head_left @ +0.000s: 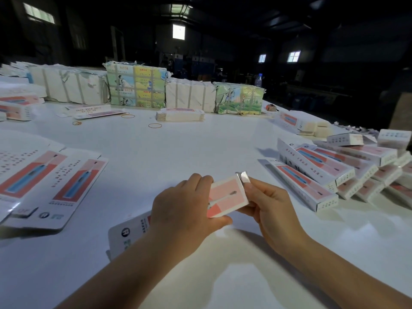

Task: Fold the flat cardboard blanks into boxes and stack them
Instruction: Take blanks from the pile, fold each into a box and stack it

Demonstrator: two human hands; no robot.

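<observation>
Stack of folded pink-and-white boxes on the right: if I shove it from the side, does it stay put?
Probably not. The stack of folded pink-and-white cardboard boxes already leans and fans out, so a push would likely slide the layers apart. The boxes look hollow and thin-walled, so probably light and easily dented. The smooth white table looks glossy, so they would likely skid.

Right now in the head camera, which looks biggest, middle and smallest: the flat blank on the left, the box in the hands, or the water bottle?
1. Flat blank, largest.
2. Box in the hands.
3. Water bottle, smallest, though it stands far from the camera, so its true size is unsure.
</observation>
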